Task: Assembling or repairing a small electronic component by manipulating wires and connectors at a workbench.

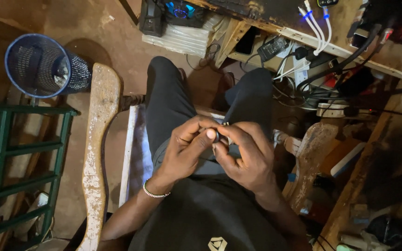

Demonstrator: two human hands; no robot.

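Both hands pinch one small part over my lap.
My left hand (184, 148) and right hand (245, 155) close fingertips on the dark part (215, 135), above my knees, below the bench (350, 51).

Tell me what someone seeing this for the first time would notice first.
Most likely the two hands meeting over the lap at the centre: the left hand and right hand pinch a small dark part between their fingertips. Next, the blue mesh bin lying on its side on the floor at upper left. Then the tangle of white and black cables on the wooden bench at upper right.
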